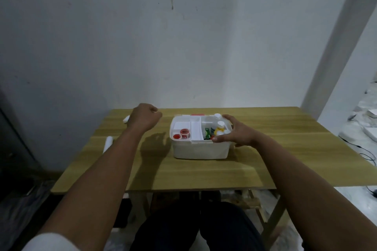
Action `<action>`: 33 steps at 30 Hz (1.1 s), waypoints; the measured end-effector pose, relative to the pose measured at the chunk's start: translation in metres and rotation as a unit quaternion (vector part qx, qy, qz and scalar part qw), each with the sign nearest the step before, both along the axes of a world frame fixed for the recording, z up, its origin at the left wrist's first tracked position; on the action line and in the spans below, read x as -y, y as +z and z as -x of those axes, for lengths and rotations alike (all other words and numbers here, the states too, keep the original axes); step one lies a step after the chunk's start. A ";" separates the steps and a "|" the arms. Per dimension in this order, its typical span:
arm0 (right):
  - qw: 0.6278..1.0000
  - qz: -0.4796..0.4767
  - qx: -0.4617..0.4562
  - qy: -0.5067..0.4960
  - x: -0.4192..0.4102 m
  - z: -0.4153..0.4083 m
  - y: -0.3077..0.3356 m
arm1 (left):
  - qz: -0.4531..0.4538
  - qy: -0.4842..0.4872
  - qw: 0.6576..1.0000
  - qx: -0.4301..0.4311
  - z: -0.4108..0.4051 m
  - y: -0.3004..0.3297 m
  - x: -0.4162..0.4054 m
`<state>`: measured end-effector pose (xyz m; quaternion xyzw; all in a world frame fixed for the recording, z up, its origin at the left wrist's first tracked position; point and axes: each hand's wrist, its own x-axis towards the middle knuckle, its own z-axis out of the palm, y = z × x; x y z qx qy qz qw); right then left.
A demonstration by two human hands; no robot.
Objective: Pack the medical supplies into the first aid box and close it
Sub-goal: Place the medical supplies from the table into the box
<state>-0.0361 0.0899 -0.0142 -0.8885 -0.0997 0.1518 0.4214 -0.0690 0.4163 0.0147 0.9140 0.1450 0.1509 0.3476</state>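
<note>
The white first aid box stands open in the middle of the wooden table. Its inner tray holds red tape rolls on the left. On the right side are a green packet and white bottles, one with a yellow band. My right hand grips the box's right end, thumb on the front rim and fingers over the back corner. My left hand hovers as a closed fist left of the box, with nothing visible in it.
Two white bandage rolls lie at the table's left edge, one at the back and one nearer. A red strip shows just behind the box. A wall stands right behind the table. Cables lie on the floor at right.
</note>
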 end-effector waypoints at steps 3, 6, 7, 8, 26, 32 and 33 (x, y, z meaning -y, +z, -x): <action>1.000 -0.013 0.000 0.010 -0.002 -0.009 -0.001 | -0.014 0.066 0.997 -0.025 -0.008 -0.017 -0.038; 0.999 -0.023 -0.005 0.022 -0.004 -0.023 -0.006 | -0.045 0.101 0.992 -0.068 -0.025 -0.036 -0.068; 0.999 -0.026 -0.007 0.027 -0.005 -0.028 -0.007 | -0.051 0.106 0.990 -0.082 -0.033 -0.043 -0.076; 0.999 -0.029 -0.007 0.030 -0.006 -0.033 -0.008 | -0.052 0.108 0.988 -0.095 -0.041 -0.050 -0.083; 0.997 -0.058 0.003 0.049 -0.028 -0.077 -0.012 | -0.165 0.072 0.984 -0.014 -0.114 -0.106 -0.092; 0.997 -0.062 0.001 0.043 -0.027 -0.070 -0.011 | -0.017 0.063 0.997 0.048 -0.101 -0.084 -0.062; 0.997 -0.062 0.000 0.040 -0.027 -0.067 -0.011 | 0.010 0.054 0.996 0.076 -0.096 -0.074 -0.055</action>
